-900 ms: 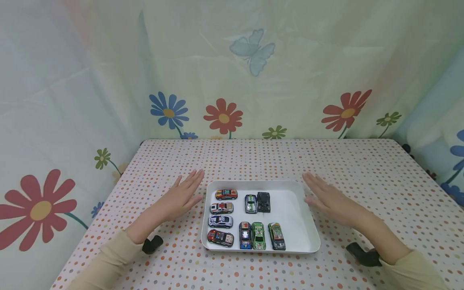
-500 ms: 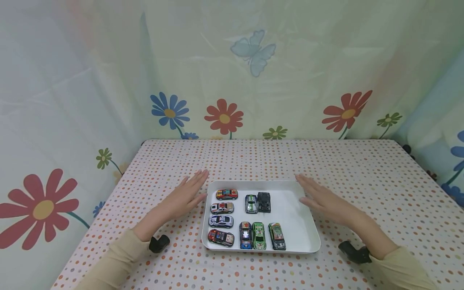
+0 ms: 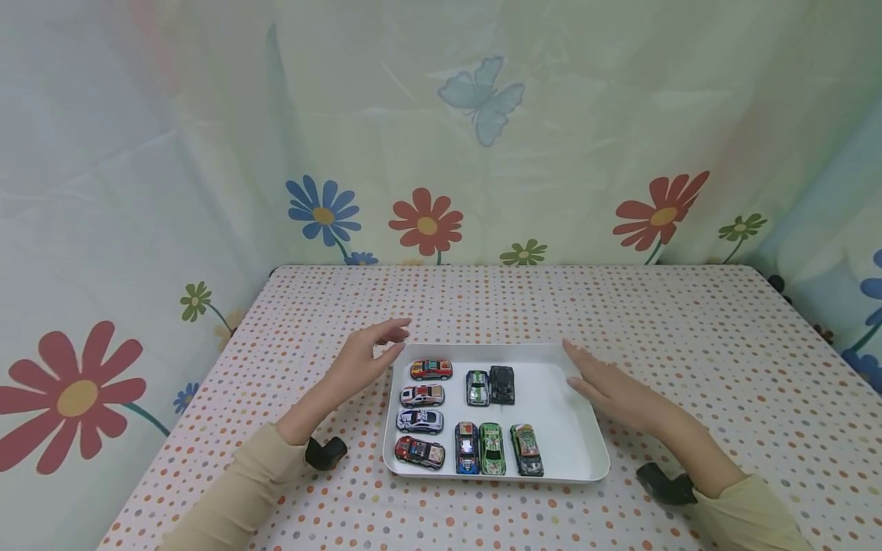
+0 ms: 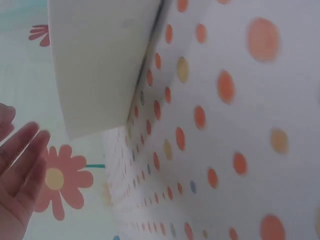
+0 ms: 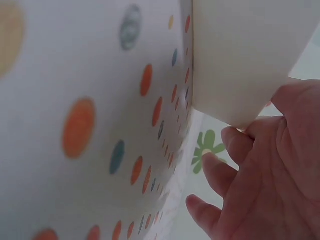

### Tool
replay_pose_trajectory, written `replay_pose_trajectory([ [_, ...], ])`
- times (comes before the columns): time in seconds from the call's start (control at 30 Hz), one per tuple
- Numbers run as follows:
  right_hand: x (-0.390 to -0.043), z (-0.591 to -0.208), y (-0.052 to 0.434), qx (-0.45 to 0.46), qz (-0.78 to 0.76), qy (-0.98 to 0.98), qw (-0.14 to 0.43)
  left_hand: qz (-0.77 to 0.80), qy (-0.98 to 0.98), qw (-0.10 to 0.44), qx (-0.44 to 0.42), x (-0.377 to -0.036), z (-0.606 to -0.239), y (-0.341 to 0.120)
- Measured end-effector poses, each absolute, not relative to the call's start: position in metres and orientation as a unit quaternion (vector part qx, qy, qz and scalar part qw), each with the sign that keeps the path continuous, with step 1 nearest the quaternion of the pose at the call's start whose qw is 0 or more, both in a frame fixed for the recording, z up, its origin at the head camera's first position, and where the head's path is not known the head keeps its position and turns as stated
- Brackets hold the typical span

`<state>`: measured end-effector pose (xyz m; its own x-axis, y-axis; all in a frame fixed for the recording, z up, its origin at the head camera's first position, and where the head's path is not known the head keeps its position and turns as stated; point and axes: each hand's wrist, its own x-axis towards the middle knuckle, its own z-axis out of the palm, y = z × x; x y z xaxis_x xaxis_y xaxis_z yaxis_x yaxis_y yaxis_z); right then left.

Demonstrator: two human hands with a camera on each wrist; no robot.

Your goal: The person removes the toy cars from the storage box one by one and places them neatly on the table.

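Note:
A white tray (image 3: 554, 405) holds several small toy cars. Down its left side are a red car (image 3: 430, 370), two white ones and a red-and-black one (image 3: 419, 452). Near the middle, a green-and-white car (image 3: 478, 388) stands beside a black car (image 3: 502, 385). A blue car (image 3: 466, 448), a green car (image 3: 492, 448) and a dark green one (image 3: 527, 450) line the near side. My left hand (image 3: 353, 366), empty with fingers loosely bent, hovers at the tray's far left corner. At the right wall my right hand (image 3: 616, 392) holds nothing, its fingertips close to the rim.
A dotted cloth (image 3: 496, 302) covers the table. Behind it and at the sides hang flowered curtains (image 3: 558, 168). Black wrist-worn pieces (image 3: 326, 453) show below both forearms. In the left wrist view the tray's outer wall (image 4: 95, 65) rises from the cloth.
My left hand has moved right toward the tray's far left corner and its fingers have bent. The right hand has come slightly left, closer to the tray. Tray and cars have stayed put.

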<state>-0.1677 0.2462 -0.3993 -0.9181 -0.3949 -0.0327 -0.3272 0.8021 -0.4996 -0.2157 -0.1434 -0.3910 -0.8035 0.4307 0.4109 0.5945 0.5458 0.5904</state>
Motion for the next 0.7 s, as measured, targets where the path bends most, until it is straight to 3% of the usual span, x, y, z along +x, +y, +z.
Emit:
replay_pose_trajectory([
  [0.17, -0.167, -0.401, 0.246, -0.189, -0.259, 0.945, 0.069, -0.395, -0.866, 0.072, -0.298, -0.215, -0.391, -0.132],
  [0.33, -0.167, -0.402, 0.246, -0.179, -0.264, 0.945, 0.075, -0.318, -0.897, 0.056, -0.301, -0.212, -0.392, -0.122],
  [0.7, -0.168, -0.405, 0.247, -0.174, -0.265, 0.945, 0.082, -0.116, -0.924, 0.079, -0.356, -0.212, -0.392, -0.112],
])
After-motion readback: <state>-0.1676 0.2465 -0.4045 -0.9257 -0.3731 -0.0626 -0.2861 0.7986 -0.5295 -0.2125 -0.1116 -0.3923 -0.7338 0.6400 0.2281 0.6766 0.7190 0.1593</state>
